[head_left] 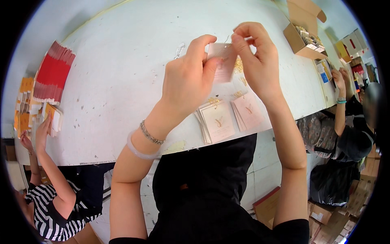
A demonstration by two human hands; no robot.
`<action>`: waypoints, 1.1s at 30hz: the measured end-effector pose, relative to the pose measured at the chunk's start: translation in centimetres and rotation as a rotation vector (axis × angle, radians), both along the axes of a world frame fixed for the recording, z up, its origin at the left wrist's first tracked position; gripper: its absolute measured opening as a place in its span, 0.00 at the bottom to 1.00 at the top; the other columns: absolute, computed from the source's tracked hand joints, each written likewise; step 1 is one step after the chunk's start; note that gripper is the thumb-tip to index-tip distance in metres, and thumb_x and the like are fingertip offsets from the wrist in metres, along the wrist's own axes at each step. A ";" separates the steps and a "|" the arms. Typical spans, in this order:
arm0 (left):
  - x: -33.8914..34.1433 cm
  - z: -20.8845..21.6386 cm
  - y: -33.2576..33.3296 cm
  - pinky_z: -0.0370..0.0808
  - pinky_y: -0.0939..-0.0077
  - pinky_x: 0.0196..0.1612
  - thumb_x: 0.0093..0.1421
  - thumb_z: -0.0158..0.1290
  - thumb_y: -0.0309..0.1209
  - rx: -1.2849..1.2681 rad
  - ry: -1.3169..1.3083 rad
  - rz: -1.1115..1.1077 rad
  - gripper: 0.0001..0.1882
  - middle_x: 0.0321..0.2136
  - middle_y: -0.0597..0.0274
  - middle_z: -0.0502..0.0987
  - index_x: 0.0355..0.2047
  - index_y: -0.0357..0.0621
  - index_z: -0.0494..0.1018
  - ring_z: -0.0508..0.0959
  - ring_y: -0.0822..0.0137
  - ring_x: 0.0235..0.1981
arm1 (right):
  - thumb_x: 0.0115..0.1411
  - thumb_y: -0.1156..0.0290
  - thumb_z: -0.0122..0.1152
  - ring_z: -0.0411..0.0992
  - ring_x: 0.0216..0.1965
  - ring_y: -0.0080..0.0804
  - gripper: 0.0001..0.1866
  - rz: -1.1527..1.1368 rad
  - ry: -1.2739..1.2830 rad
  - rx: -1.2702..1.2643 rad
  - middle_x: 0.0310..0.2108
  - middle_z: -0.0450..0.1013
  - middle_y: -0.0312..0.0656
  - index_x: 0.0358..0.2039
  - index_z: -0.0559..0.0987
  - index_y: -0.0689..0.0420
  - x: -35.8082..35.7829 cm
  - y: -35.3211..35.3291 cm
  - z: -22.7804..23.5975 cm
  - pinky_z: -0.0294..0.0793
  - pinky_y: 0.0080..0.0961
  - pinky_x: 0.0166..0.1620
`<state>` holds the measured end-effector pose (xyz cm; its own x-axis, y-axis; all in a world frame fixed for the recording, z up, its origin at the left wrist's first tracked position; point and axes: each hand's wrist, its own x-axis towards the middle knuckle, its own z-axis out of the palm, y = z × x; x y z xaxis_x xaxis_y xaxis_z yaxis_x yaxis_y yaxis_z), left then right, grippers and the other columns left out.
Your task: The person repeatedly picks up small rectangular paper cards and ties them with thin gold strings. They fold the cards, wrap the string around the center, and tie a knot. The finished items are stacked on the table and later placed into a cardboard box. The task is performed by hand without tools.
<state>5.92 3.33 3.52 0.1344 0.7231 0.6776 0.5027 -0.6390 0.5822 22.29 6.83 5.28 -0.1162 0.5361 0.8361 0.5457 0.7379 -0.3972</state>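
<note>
- A pale pink rectangular paper card is pinched by the left hand, fingers closed.
- Its top edge is gripped at 1 o'clock by the right hand, fingertips closed.

Both hands, left hand and right hand, raised together, fingertips pinched.

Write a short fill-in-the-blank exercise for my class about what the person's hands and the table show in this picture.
1. Both hands, the left hand and the right hand, hold one small ____ card.
2. Two stacks of pink cards lie on the ____ table.
3. The open cardboard box stands to the person's ____.

Missing words: pink; white; right
</note>
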 end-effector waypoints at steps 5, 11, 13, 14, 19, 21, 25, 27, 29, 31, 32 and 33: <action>2.2 1.5 -4.7 0.74 0.72 0.27 0.57 0.58 0.25 -0.504 -0.244 -0.227 0.24 0.18 0.56 0.77 0.52 0.34 0.65 0.79 0.61 0.19 | 0.62 0.77 0.51 0.67 0.22 0.23 0.03 0.062 0.279 -0.432 0.24 0.71 0.39 0.31 0.72 0.62 1.0 -4.2 1.3 0.69 0.21 0.27; 1.4 0.5 -5.0 0.75 0.78 0.30 0.52 0.60 0.24 -0.607 0.043 -0.280 0.32 0.28 0.60 0.81 0.57 0.35 0.64 0.80 0.69 0.28 | 0.64 0.77 0.51 0.63 0.31 0.13 0.03 0.095 0.100 -0.955 0.28 0.67 0.29 0.32 0.71 0.58 8.0 -6.3 -1.6 0.64 0.12 0.34; 1.5 0.0 -3.4 0.75 0.71 0.39 0.50 0.64 0.31 -0.446 0.294 -0.209 0.33 0.33 0.55 0.80 0.55 0.34 0.64 0.79 0.61 0.35 | 0.62 0.78 0.52 0.65 0.28 0.20 0.02 0.081 0.058 -0.908 0.24 0.68 0.35 0.31 0.71 0.61 7.9 -7.1 -4.8 0.66 0.19 0.33; 1.6 -0.1 -3.0 0.75 0.67 0.43 0.49 0.65 0.34 -0.366 0.418 -0.171 0.34 0.35 0.53 0.79 0.53 0.33 0.65 0.78 0.57 0.39 | 0.60 0.79 0.52 0.68 0.25 0.26 0.02 0.108 0.115 -0.861 0.22 0.70 0.41 0.30 0.72 0.62 7.3 -7.5 -5.7 0.69 0.24 0.31; 4.9 -0.7 -5.1 0.65 0.45 0.55 0.40 0.70 0.45 -0.280 0.706 -0.139 0.42 0.40 0.53 0.76 0.50 0.33 0.66 0.75 0.55 0.45 | 0.59 0.79 0.54 0.71 0.24 0.38 0.01 -0.007 0.155 -0.775 0.22 0.72 0.46 0.30 0.72 0.63 5.5 -7.7 -6.2 0.70 0.31 0.29; 5.7 -1.5 -5.7 0.61 0.35 0.56 0.39 0.71 0.46 -0.229 0.737 -0.105 0.44 0.39 0.54 0.76 0.51 0.33 0.64 0.75 0.55 0.45 | 0.58 0.80 0.55 0.72 0.24 0.43 0.01 -0.024 0.151 -0.749 0.24 0.73 0.49 0.30 0.73 0.63 5.2 -7.4 -6.8 0.71 0.33 0.29; 6.6 -2.7 -6.3 0.58 0.27 0.55 0.38 0.71 0.47 -0.203 0.741 -0.050 0.47 0.37 0.56 0.76 0.52 0.32 0.63 0.76 0.59 0.42 | 0.56 0.80 0.57 0.72 0.30 0.43 0.01 -0.067 0.131 -0.719 0.27 0.74 0.48 0.31 0.74 0.62 5.0 -7.5 -7.6 0.72 0.33 0.33; 6.9 -2.6 -6.5 0.58 0.27 0.55 0.38 0.71 0.46 -0.220 0.740 -0.038 0.47 0.36 0.57 0.76 0.53 0.31 0.63 0.76 0.60 0.41 | 0.56 0.80 0.57 0.72 0.33 0.43 0.02 -0.078 0.109 -0.646 0.28 0.74 0.47 0.31 0.75 0.62 5.3 -7.7 -7.9 0.72 0.34 0.34; 7.1 -2.3 -6.7 0.58 0.28 0.55 0.38 0.71 0.45 -0.245 0.748 -0.038 0.48 0.36 0.58 0.76 0.54 0.31 0.62 0.76 0.60 0.40 | 0.55 0.80 0.58 0.72 0.35 0.43 0.04 -0.089 0.068 -0.599 0.31 0.75 0.46 0.33 0.76 0.62 5.9 -7.4 -8.0 0.73 0.33 0.36; 7.1 -2.1 -6.9 0.58 0.27 0.55 0.39 0.71 0.44 -0.245 0.755 -0.043 0.47 0.36 0.58 0.76 0.55 0.30 0.62 0.76 0.60 0.40 | 0.55 0.80 0.58 0.73 0.36 0.42 0.06 -0.124 0.066 -0.575 0.34 0.75 0.46 0.35 0.76 0.62 6.5 -7.4 -7.9 0.74 0.33 0.37; 7.1 -2.0 -7.0 0.58 0.27 0.55 0.40 0.71 0.43 -0.244 0.759 -0.046 0.47 0.36 0.58 0.76 0.55 0.30 0.62 0.76 0.60 0.40 | 0.55 0.80 0.58 0.73 0.36 0.41 0.07 -0.153 0.084 -0.575 0.35 0.75 0.46 0.36 0.76 0.63 6.7 -7.5 -7.7 0.74 0.32 0.37; 7.1 -2.0 -7.0 0.57 0.27 0.55 0.40 0.70 0.43 -0.227 0.767 -0.053 0.47 0.37 0.57 0.76 0.55 0.29 0.62 0.76 0.60 0.40 | 0.55 0.80 0.59 0.73 0.37 0.40 0.08 -0.184 0.103 -0.574 0.37 0.74 0.47 0.37 0.76 0.63 6.9 -7.6 -7.4 0.75 0.32 0.37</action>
<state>13.04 -3.69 1.52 0.5409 0.8119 0.2196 0.7879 -0.5805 0.2056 29.23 -0.82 -2.09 0.0867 0.9081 0.4098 0.5816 0.2878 -0.7608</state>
